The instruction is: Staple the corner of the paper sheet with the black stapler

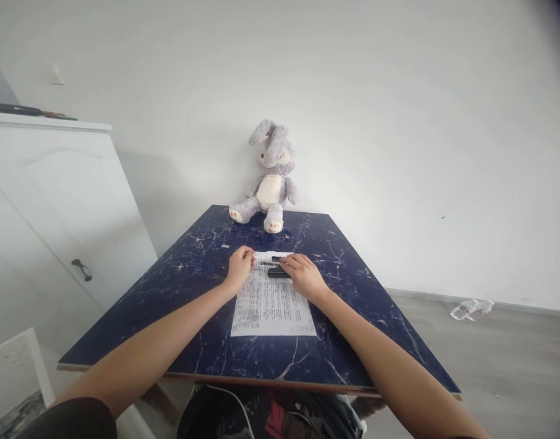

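A printed sheet of paper [273, 308] lies on the dark blue marble-patterned table [170, 311]. On its upper part rests a black stapler [278, 273], which looks opened up, with a thin metal part showing between its black arms. My right hand [305, 277] lies over the stapler's right end with its fingers closed on it. At the paper's upper left edge is my left hand [240, 267], its fingertips pinched together beside the stapler's left end. Whatever is between those fingertips is too small to make out. A small light grey piece [226, 246] lies just beyond my left hand.
A grey plush rabbit [269, 189] sits at the table's far end against the white wall. To the left stands a white cabinet [74, 201] with a dark handle. Clear plastic packaging [471, 309] lies on the floor at the right.
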The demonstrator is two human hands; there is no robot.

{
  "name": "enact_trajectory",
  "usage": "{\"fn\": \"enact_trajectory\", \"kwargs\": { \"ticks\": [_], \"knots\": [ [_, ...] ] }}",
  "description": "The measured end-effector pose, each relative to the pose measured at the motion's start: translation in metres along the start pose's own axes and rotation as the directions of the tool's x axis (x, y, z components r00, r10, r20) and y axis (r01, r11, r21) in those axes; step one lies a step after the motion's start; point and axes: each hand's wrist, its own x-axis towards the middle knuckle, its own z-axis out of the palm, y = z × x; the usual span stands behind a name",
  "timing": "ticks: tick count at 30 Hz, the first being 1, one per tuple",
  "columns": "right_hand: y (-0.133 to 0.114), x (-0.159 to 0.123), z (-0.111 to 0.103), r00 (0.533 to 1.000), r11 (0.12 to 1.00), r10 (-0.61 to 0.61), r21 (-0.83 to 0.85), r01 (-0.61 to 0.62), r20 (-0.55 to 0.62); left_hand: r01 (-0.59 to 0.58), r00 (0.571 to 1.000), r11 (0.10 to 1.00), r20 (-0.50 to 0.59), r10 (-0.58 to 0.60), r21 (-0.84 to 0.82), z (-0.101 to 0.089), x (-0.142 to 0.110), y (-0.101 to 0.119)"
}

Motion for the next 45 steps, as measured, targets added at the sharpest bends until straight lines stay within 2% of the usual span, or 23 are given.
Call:
{"fn": "enact_trajectory", "kwargs": {
  "ticks": [2, 4, 5, 7, 9, 11, 13, 15, 18, 20, 21, 23, 25, 27, 30, 33, 36, 39, 41, 43, 45],
  "knots": [
    [0.000, 0.000, -0.004, 0.998, 0.998, -0.036, -0.045, 0.034, -0.052, -0.074, 0.996, 0.992, -0.039, 0.078, 0.102, -0.008, 0.007, 0.000],
    [-0.001, 0.000, -0.008, 0.994, 0.999, -0.009, -0.044, 0.004, -0.106, -0.169, 0.983, 0.958, -0.029, 0.181, 0.232, -0.016, 0.012, 0.000],
    [-0.002, 0.001, -0.009, 0.990, 0.999, 0.034, -0.022, -0.037, -0.135, -0.229, 0.971, 0.922, 0.008, 0.239, 0.313, -0.018, 0.014, 0.000],
    [-0.004, 0.001, -0.010, 0.965, 0.984, 0.170, 0.081, -0.156, -0.198, -0.349, 0.937, 0.809, 0.153, 0.315, 0.472, -0.022, 0.015, 0.000],
    [-0.002, 0.002, -0.011, 0.912, 0.926, 0.340, 0.253, -0.282, -0.228, -0.438, 0.897, 0.688, 0.330, 0.294, 0.579, -0.022, 0.014, 0.000],
    [0.002, 0.002, -0.010, 0.858, 0.812, 0.489, 0.441, -0.383, -0.156, -0.480, 0.866, 0.618, 0.450, 0.220, 0.622, -0.020, 0.013, -0.002],
    [0.008, 0.001, -0.008, 0.816, 0.671, 0.578, 0.562, -0.484, 0.012, -0.490, 0.852, 0.587, 0.496, 0.167, 0.645, -0.018, 0.012, -0.004],
    [0.012, 0.000, -0.003, 0.779, 0.563, 0.597, 0.592, -0.576, 0.190, -0.488, 0.858, 0.565, 0.486, 0.167, 0.666, -0.016, 0.011, -0.004],
    [0.013, 0.000, 0.001, 0.763, 0.530, 0.546, 0.563, -0.634, 0.346, -0.469, 0.882, 0.582, 0.383, 0.274, 0.664, -0.016, 0.008, 0.001],
    [0.010, 0.001, 0.000, 0.803, 0.583, 0.470, 0.554, -0.595, 0.368, -0.482, 0.876, 0.633, 0.304, 0.375, 0.606, -0.016, 0.003, 0.009],
    [0.009, 0.002, -0.003, 0.841, 0.629, 0.431, 0.560, -0.540, 0.328, -0.502, 0.864, 0.659, 0.285, 0.416, 0.560, -0.015, 0.000, 0.013],
    [0.005, 0.004, -0.011, 0.922, 0.733, 0.361, 0.570, -0.371, 0.137, -0.558, 0.830, 0.706, 0.303, 0.468, 0.436, -0.012, -0.009, 0.022],
    [0.001, 0.006, -0.019, 0.957, 0.811, 0.274, 0.557, -0.176, -0.097, -0.598, 0.791, 0.747, 0.368, 0.489, 0.292, -0.007, -0.020, 0.029],
    [-0.003, 0.007, -0.026, 0.963, 0.840, 0.154, 0.543, -0.010, -0.221, -0.610, 0.748, 0.775, 0.444, 0.494, 0.166, -0.002, -0.031, 0.033],
    [-0.009, 0.006, -0.030, 0.961, 0.819, -0.017, 0.548, 0.172, -0.276, -0.595, 0.693, 0.803, 0.527, 0.492, 0.032, 0.003, -0.043, 0.032],
    [-0.014, 0.005, -0.031, 0.941, 0.802, -0.056, 0.546, 0.241, -0.333, -0.563, 0.675, 0.825, 0.553, 0.488, -0.041, 0.003, -0.047, 0.029],
    [-0.018, 0.006, -0.032, 0.938, 0.813, -0.025, 0.539, 0.220, -0.344, -0.557, 0.650, 0.829, 0.597, 0.470, -0.045, 0.002, -0.046, 0.029],
    [-0.013, 0.005, -0.033, 0.946, 0.821, 0.057, 0.554, 0.138, -0.320, -0.595, 0.661, 0.804, 0.582, 0.474, 0.021, -0.003, -0.039, 0.034],
    [0.001, 0.003, -0.030, 0.937, 0.832, 0.176, 0.555, 0.021, -0.300, -0.629, 0.701, 0.767, 0.520, 0.488, 0.128, -0.011, -0.026, 0.037],
    [0.026, -0.002, -0.024, 0.897, 0.821, 0.349, 0.550, -0.152, -0.272, -0.623, 0.762, 0.722, 0.443, 0.473, 0.300, -0.024, -0.005, 0.034],
    [0.058, -0.013, -0.015, 0.812, 0.762, 0.535, 0.546, -0.347, -0.231, -0.536, 0.844, 0.656, 0.354, 0.403, 0.531, -0.040, 0.020, 0.024]
  ]
}}
